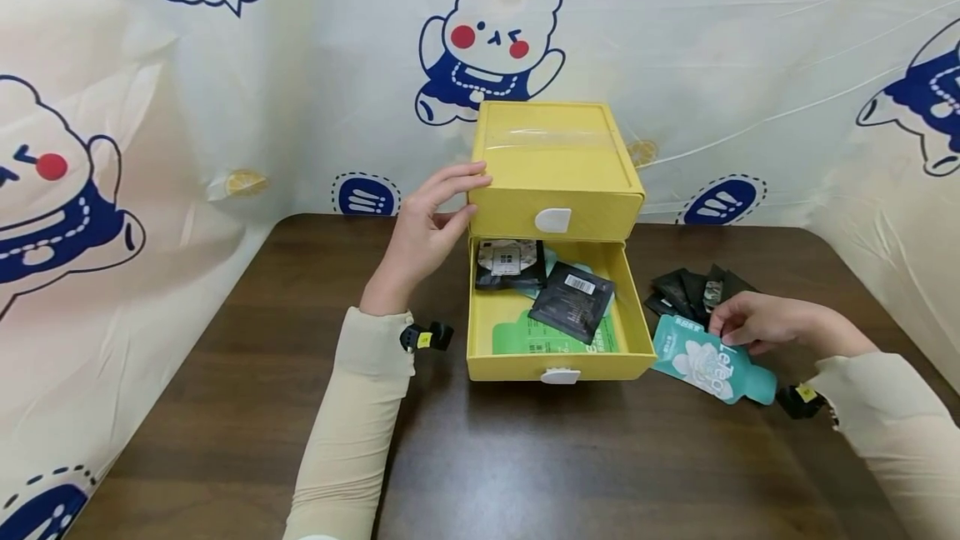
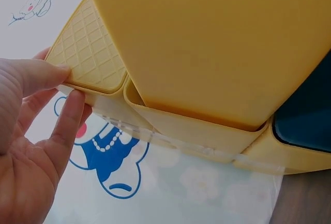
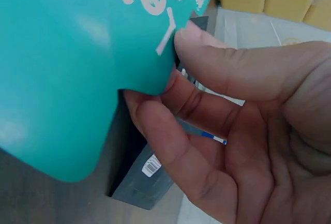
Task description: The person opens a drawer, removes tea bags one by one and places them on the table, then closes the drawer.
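Note:
A yellow two-tier drawer box [image 1: 555, 148] stands at the back of the table, its lower drawer [image 1: 480, 332] pulled out. My left hand [image 1: 431, 223] holds the box's upper left front corner, thumb and fingers around the edge [image 2: 77, 84]. To the right of the drawer, my right hand [image 1: 768, 323] pinches the edge of a teal bottle-shaped sachet [image 1: 708, 361] with white flower print; the right wrist view shows the sachet [image 3: 67, 69] close up. Inside the drawer are black sachets [image 1: 573, 300] and a green packet [image 1: 517, 336] lying flat.
Several black sachets [image 1: 686, 290] lie in a loose pile on the brown table [image 1: 540, 457], just beyond my right hand. A printed white cloth [image 1: 337, 65] hangs behind and beside the table. White tabs [image 1: 552, 220] serve as pulls on both drawers.

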Available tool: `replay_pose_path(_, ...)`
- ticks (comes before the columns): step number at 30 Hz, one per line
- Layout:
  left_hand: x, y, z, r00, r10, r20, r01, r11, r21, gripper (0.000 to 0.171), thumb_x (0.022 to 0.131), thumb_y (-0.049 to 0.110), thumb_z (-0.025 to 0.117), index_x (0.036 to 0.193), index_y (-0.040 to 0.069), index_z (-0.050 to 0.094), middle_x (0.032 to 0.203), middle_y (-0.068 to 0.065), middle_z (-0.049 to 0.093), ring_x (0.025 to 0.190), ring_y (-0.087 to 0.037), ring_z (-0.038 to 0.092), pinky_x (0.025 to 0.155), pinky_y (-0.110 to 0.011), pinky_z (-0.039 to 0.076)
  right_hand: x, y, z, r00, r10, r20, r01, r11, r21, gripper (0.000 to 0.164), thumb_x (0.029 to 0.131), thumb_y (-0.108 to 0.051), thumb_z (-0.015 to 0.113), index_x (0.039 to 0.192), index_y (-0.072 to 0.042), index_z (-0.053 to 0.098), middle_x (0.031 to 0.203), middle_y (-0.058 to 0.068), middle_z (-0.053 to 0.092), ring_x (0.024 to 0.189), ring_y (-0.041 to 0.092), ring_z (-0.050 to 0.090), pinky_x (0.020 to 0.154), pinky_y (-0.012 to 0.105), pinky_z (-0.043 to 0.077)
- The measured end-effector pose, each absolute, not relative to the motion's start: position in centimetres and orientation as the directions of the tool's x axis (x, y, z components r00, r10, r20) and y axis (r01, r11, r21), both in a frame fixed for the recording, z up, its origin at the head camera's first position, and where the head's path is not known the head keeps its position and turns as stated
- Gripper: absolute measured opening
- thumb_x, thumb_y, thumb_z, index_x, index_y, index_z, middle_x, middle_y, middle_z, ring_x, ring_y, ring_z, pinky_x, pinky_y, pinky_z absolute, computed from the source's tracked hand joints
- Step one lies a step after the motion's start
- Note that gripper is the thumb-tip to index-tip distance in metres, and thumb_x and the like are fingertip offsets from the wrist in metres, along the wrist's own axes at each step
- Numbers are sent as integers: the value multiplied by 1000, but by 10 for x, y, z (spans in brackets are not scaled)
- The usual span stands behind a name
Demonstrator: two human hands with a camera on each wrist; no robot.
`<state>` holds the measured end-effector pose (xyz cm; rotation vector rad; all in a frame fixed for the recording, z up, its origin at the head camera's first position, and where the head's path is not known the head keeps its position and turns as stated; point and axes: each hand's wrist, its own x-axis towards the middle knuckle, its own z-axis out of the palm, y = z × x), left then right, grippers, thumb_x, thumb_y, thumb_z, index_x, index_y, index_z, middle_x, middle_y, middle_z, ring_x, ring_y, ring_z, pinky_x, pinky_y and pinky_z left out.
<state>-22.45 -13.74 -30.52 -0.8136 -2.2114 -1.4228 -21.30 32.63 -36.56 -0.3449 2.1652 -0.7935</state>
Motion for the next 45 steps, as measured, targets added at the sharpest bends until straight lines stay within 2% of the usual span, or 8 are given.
replay_pose_path(6,-225,-137,-307,-753,262,604,658,314,684,36,94,-5,62,128,7,67,143,-4,57,138,-15,49,89,-31,59,-215,326,-360,-678,-464,-571,-2,777,-629,18,95,4,54,109,11,63,84,3,57,67,10,50,57,20,42)
replay_pose_path(12,-226,-138,-306,-746,266,611,666,315,676,36,94,-4,61,127,7,67,143,-4,58,138,-15,48,89,-31,59,-218,321,-337,-730,-458,-507,-73,790,-609,24,95,3,56,116,15,60,100,9,67,81,12,61,72,24,56)
replay_pose_path(19,-226,-141,-305,-742,251,622,670,299,679,36,94,-5,61,127,7,67,142,-4,58,137,-14,50,88,-28,59,-220,288,-293,-823,-473,-315,-273,815,-510,23,98,-11,61,117,0,67,110,8,71,91,9,62,78,23,55)
replay_pose_path(23,-228,-140,-306,-739,248,626,673,288,681,36,94,-5,61,127,7,67,143,-4,58,135,-14,51,87,-27,59,-217,262,-265,-840,-504,-200,-368,800,-474,21,99,-14,60,116,-5,69,111,6,71,92,8,64,77,21,55)
replay_pose_path(28,-229,-139,-307,-737,255,626,676,276,683,35,94,-5,61,127,6,67,143,-4,58,135,-15,51,87,-28,60,-212,222,-237,-800,-575,-172,-444,760,-474,22,100,-17,60,116,-6,70,110,5,71,86,14,64,71,25,56)
replay_pose_path(33,-229,-139,-306,-738,252,626,675,284,681,36,94,-4,61,127,7,67,143,-4,57,135,-15,51,88,-30,60,-211,179,-220,-720,-672,-172,-558,709,-431,21,99,-16,61,113,-5,71,106,6,73,87,17,64,78,36,58)
replay_pose_path(39,-227,-139,-306,-744,252,619,668,289,685,36,94,-5,61,127,6,67,143,-5,57,136,-15,51,88,-29,59,-210,139,-216,-646,-712,-275,-612,698,-372,22,99,-15,59,114,-5,72,108,7,74,97,19,65,91,44,57)
replay_pose_path(45,-225,-139,-307,-747,260,612,665,288,689,36,94,-6,60,128,7,67,143,-5,57,136,-15,50,89,-30,59,-212,115,-226,-583,-698,-416,-640,710,-294,29,100,-6,54,127,-1,65,128,15,67,120,30,61,102,48,52)
